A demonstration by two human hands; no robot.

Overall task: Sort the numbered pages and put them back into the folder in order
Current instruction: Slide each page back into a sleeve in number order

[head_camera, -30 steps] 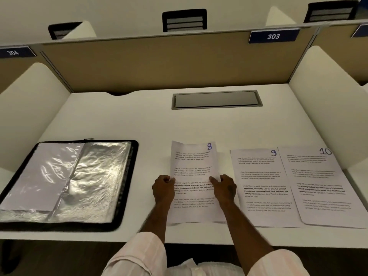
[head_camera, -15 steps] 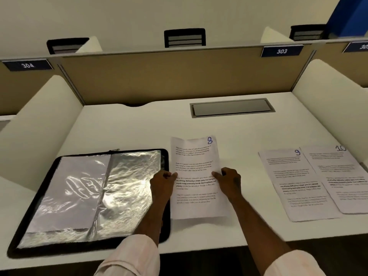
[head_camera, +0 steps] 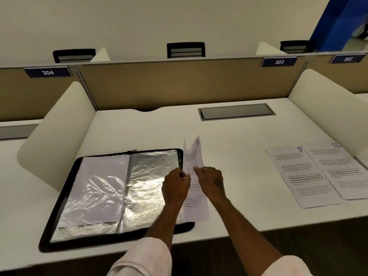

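The left hand and the right hand each pinch a side of page 8, fingers curled, bending it narrow. It stands up at the right edge of the open folder (shiny clear pockets). Page 9 and page 10 lie flat, well to the folder's right.

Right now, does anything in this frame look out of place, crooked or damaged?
Nothing spilled or torn. Page 8 is bowed lengthwise, pinched between the left hand and right hand over the right edge of the folder. Its plastic sleeves look crinkled. Page 10 overlaps page 9.
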